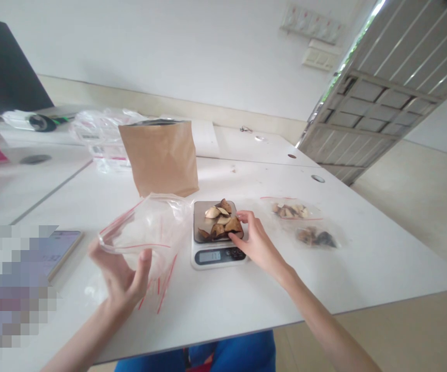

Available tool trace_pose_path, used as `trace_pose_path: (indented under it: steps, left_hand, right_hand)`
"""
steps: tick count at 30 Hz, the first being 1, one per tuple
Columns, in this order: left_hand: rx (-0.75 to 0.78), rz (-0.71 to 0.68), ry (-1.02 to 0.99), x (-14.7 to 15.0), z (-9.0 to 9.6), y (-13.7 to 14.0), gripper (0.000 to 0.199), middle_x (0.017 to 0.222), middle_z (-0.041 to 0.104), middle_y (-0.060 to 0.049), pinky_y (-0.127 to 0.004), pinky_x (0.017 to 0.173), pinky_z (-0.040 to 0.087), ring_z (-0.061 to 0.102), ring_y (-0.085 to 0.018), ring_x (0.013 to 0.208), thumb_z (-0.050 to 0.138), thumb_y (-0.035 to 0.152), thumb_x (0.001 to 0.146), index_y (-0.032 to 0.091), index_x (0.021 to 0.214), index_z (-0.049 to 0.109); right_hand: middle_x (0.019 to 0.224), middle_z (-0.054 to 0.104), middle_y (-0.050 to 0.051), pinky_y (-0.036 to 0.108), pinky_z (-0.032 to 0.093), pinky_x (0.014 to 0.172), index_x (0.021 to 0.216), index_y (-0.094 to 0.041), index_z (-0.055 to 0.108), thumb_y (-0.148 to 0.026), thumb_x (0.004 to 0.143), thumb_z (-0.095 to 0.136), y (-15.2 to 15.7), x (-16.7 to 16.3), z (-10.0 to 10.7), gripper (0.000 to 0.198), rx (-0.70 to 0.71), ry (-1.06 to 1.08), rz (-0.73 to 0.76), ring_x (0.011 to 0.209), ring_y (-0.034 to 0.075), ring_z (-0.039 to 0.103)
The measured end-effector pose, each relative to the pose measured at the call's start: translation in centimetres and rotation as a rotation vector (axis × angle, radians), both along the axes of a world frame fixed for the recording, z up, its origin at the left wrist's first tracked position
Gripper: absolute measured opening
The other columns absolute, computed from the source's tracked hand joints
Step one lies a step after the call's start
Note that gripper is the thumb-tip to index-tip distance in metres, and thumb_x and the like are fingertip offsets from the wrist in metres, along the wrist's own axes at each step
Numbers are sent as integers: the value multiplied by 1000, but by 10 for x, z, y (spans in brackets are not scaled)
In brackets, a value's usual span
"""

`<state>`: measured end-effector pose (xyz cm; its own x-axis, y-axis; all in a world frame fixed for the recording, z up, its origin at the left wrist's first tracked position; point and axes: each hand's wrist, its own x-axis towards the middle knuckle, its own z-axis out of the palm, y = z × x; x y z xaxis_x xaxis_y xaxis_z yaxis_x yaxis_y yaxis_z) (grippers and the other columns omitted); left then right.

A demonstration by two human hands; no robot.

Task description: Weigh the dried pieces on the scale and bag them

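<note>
My left hand (120, 274) grips a clear zip bag (161, 222) with red lines along its top; its mouth gapes toward the scale. More flat bags with red edges (165, 284) lie beneath and beside it. A small kitchen scale (200, 260) stands in front of me, its display lit, the digits too blurred to read surely. Brown and pale dried slices (217, 212), like dried mushroom, are heaped on its metal plate. At the plate's right side my right hand (256, 243) has thumb and forefinger closed around some of the slices.
Behind the bag stands a brown paper pouch (165, 160). Two filled clear bags, one of pale pieces (291, 211) and one of darker pieces (316, 237), lie right. A phone (64, 248) is at left. Plastic-wrapped packs (107, 139) and a dark screen (6, 67) stand farther back.
</note>
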<state>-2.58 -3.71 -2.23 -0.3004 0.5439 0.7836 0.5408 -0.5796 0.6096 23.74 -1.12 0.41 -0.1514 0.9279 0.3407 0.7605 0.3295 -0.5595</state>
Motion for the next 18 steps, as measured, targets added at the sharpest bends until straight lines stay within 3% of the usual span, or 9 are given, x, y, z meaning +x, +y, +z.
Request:
trace_pose_path:
  steps: [4,8,13,16,18]
  left_hand:
    - [3,-37,-11,-1,-6,2,48,137,41,-17,-67,107,25,40,-32,131,57,26,85,24,127,34]
    - [14,-62,-7,1,-5,3,44,136,43,-17,-65,107,27,42,-31,129,55,25,86,25,125,36]
    - [35,-28,11,1,-4,2,42,133,42,-18,-66,106,26,42,-31,129,56,25,84,25,122,37]
    - [46,-25,52,0,-3,2,44,129,46,-19,-63,103,32,48,-32,123,56,25,83,24,123,36]
    - [50,-5,76,-2,-4,3,49,128,46,-19,-61,102,34,49,-32,121,57,26,81,22,124,33]
  right_hand:
    - [101,62,8,41,50,85,104,-20,49,-16,79,58,2,9,-2,27,-19,35,10,97,23,60]
    - [106,59,11,43,49,89,108,-18,49,-16,79,60,-2,9,2,32,5,21,-2,102,24,58]
    - [122,49,14,48,42,96,117,-21,52,-25,86,58,-10,-17,14,32,135,-226,121,116,28,48]
    - [128,50,14,50,38,97,107,-21,60,-25,86,59,-14,-38,16,21,176,-393,224,119,31,46]
    - [121,57,12,46,38,95,100,-20,62,-22,86,59,-14,-45,19,15,194,-391,250,115,30,49]
